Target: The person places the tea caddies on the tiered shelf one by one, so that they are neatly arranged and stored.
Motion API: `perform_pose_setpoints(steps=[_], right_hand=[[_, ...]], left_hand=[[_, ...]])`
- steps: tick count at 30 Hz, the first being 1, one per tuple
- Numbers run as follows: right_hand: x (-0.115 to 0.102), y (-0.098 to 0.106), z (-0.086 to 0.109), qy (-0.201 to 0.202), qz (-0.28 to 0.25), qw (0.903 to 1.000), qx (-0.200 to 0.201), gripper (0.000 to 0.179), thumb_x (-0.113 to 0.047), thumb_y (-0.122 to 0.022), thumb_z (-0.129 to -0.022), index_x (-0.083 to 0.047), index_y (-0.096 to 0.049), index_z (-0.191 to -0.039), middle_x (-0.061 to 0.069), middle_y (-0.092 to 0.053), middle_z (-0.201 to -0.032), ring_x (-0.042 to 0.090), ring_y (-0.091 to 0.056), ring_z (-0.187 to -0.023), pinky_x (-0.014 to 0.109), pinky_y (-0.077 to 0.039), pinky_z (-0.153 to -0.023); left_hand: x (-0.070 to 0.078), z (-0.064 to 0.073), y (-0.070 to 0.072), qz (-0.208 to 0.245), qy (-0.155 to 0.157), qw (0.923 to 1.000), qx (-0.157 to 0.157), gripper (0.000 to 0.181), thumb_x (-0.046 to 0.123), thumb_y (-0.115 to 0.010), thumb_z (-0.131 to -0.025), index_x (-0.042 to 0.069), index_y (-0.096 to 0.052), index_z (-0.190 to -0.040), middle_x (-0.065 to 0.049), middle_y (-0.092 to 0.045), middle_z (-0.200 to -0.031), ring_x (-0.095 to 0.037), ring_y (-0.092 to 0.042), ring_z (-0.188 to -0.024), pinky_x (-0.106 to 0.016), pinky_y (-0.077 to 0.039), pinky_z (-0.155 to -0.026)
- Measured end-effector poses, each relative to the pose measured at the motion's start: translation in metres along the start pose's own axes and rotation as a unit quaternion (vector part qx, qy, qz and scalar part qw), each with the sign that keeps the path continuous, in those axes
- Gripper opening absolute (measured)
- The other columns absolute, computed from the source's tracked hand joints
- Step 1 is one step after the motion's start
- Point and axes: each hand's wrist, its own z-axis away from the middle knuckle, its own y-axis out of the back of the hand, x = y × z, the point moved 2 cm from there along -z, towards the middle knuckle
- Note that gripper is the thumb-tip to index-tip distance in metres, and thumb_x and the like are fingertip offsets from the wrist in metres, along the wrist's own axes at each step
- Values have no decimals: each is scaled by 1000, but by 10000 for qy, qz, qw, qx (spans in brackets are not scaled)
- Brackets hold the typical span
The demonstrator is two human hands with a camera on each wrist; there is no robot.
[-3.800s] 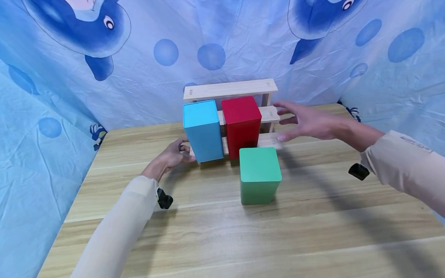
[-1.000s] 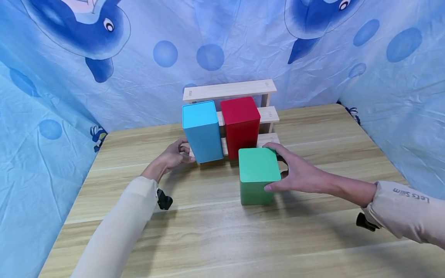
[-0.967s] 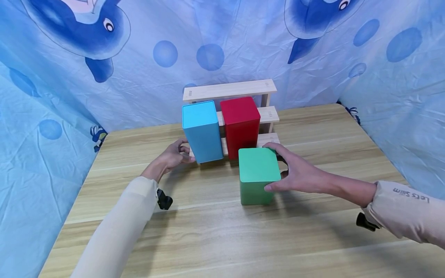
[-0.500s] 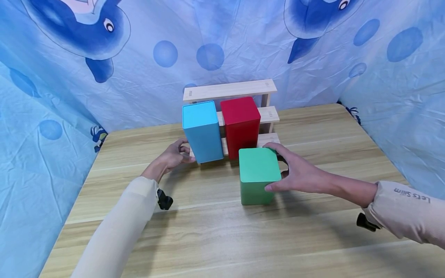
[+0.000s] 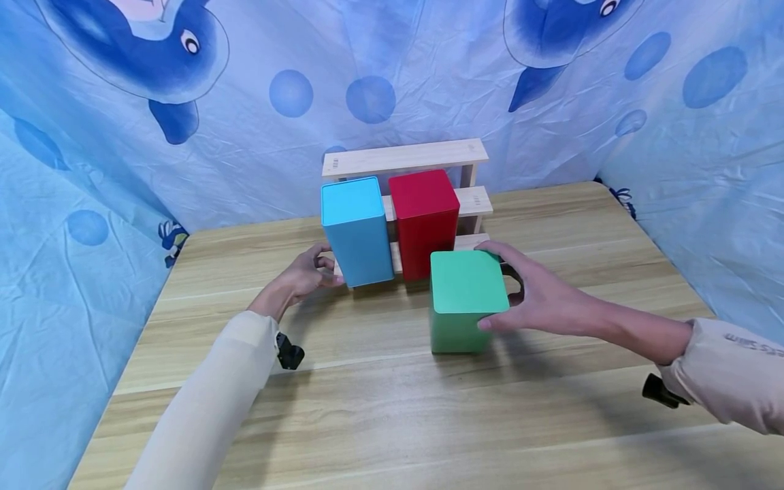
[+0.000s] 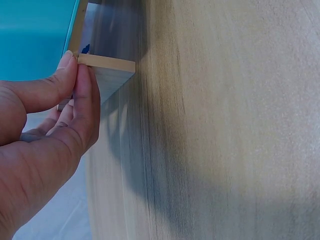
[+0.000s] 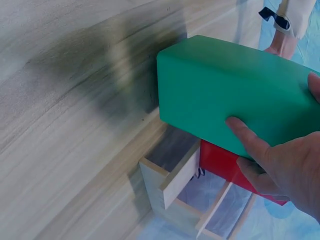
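My right hand (image 5: pixel 548 296) grips a green box (image 5: pixel 467 289), thumb on the near side and fingers at the far side. In the right wrist view, the green box (image 7: pixel 235 90) looks slightly off the table. My left hand (image 5: pixel 300 275) pinches the left end of the lowest slat of a wooden stepped rack (image 5: pixel 404 158); the left wrist view shows thumb and fingers on that slat end (image 6: pixel 107 62). A light-blue box (image 5: pixel 360 238) and a red box (image 5: pixel 425 218) stand side by side on the rack, the blue one near my left fingers.
The wood-grain table (image 5: pixel 380 422) runs up to a blue curtain (image 5: pixel 245 163) with whale prints behind the rack. Bare slat shows to the right of the red box. The green box stands in front of the rack's right half.
My right hand came from beside the rack to the green box and took hold of it. In the last half second, the box has shifted right and slightly up. The left hand kept still.
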Motion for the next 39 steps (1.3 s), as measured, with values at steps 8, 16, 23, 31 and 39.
perform_pose_setpoints(steps=[8, 16, 23, 31, 39], right_hand=[[-5, 16, 9, 170, 102, 9998, 82, 92, -21, -86, -73, -23, -30, -145, 5, -42, -134, 32, -41, -121, 39, -53, -84], [-15, 35, 15, 269, 364, 9985, 315, 91, -18, -86, -73, -23, -31, -145, 6, -44, -131, 30, -44, -116, 33, -54, -79], [-21, 52, 17, 182, 534, 9973, 474, 91, -14, -86, -72, -25, -34, -144, 4, -45, -129, 29, -46, -114, 32, -55, -77], [-25, 70, 15, 54, 805, 9941, 727, 90, -14, -86, -72, -32, -36, -144, -2, -48, -125, 21, -50, -109, 29, -55, -75], [-26, 82, 13, 20, 1154, 9893, 893, 91, -16, -87, -71, -32, -36, -145, -4, -46, -127, 20, -48, -112, 34, -50, -78]], left_hand=[[1, 1, 0, -29, 4, 10000, -33, 84, -6, -67, -86, 11, -18, -152, -15, -45, -114, -23, -52, -94, -44, -45, -98], [1, 1, 1, 19, 30, 10000, -63, 87, -8, -66, -86, 10, -15, -153, -14, -43, -114, -20, -52, -90, -44, -45, -98], [2, 1, 2, -85, 31, 9999, -114, 87, -5, -66, -87, 10, -12, -154, -13, -42, -115, -22, -48, -98, -43, -44, -99], [3, 2, 2, -185, -1, 9998, -107, 86, -4, -66, -88, 10, -13, -153, -13, -44, -114, -23, -50, -97, -43, -44, -98], [3, 2, 0, -192, 30, 9998, -31, 86, -4, -68, -86, 12, -16, -153, -15, -44, -120, -25, -52, -100, -43, -45, -97]])
